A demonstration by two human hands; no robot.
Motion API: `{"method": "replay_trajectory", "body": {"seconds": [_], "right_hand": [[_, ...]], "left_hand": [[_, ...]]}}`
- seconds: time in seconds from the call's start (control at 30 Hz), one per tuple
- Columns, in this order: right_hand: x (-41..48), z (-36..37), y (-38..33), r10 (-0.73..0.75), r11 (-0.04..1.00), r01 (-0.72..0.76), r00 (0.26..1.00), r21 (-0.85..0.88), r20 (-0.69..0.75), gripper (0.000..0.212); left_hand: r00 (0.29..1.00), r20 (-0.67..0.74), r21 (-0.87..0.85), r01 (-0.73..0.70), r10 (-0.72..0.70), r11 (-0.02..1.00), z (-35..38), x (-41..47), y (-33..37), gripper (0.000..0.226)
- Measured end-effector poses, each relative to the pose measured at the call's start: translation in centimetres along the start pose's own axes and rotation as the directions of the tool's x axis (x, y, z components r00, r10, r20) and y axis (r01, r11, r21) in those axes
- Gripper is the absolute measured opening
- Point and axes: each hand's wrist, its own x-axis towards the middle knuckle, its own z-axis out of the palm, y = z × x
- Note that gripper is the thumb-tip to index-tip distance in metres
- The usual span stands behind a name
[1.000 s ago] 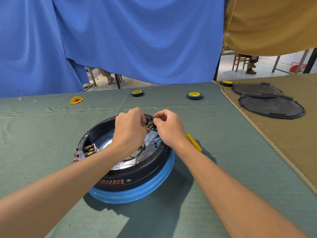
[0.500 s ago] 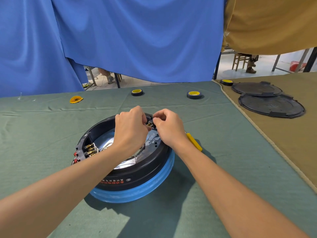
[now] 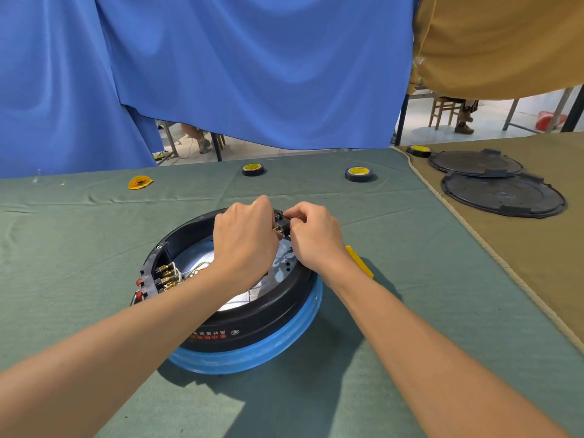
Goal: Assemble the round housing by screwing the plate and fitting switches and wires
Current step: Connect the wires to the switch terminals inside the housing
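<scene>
My left hand (image 3: 245, 241) curls its fingers round a small black switch (image 3: 279, 223) with brass prongs, at the far rim of the round housing (image 3: 252, 330); my right hand (image 3: 316, 235) pinches the same piece from the right; the housing, a glossy black ring on a smooth blue base, sits mid-tabletop (image 3: 79, 248) on green cloth; a shiny metal plate (image 3: 286, 259) lies inside
</scene>
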Motion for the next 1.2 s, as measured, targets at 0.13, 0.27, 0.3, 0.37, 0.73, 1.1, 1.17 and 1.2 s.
{"method": "replay_trajectory", "body": {"seconds": [0.13,0.27,0.3,0.37,0.73,1.1,1.17,1.2], "right_hand": [[-0.1,-0.2,0.0,-0.013,1.000,0.012,1.000,-0.011,-0.018,0.029],[-0.1,-0.3,0.2,-0.028,0.999,0.027,0.999,-0.018,-0.025,0.026],[-0.1,-0.3,0.3,-0.025,1.000,0.025,0.999,-0.009,-0.024,0.025],[0.0,-0.1,0.4,-0.018,1.000,0.018,0.999,0.003,-0.027,0.025],[1.1,-2.1,-0.5,-0.276,0.897,0.334,0.935,-0.288,0.224,0.028],[2.4,-2.9,-2.2,-0.339,0.782,0.509,0.831,-0.359,0.441,0.034],[2.6,-2.9,-2.2,-0.348,0.762,0.533,0.816,-0.368,0.462,0.032],[2.7,-2.8,-2.1,-0.360,0.750,0.547,0.809,-0.372,0.465,0.031]], "left_hand": [[0.997,0.009,0.124,-0.071,0.070,0.990,-0.2,0.0,0.1,0.016],[0.987,-0.011,0.259,-0.150,0.158,0.954,-0.2,-0.3,-0.1,0.013],[0.986,-0.014,0.290,-0.157,0.168,0.944,-0.2,-0.4,-0.2,0.016],[0.984,-0.005,0.352,-0.166,0.180,0.921,-0.2,-0.4,-0.5,0.030],[0.956,0.116,0.469,-0.292,0.269,0.834,-0.1,0.1,-1.3,0.025],[0.950,0.131,0.344,-0.312,0.284,0.885,0.3,1.1,-2.0,0.038],[0.951,0.141,0.319,-0.306,0.275,0.897,0.1,1.0,-1.9,0.039],[0.952,0.151,0.300,-0.301,0.267,0.905,0.0,1.0,-1.9,0.040]]}}
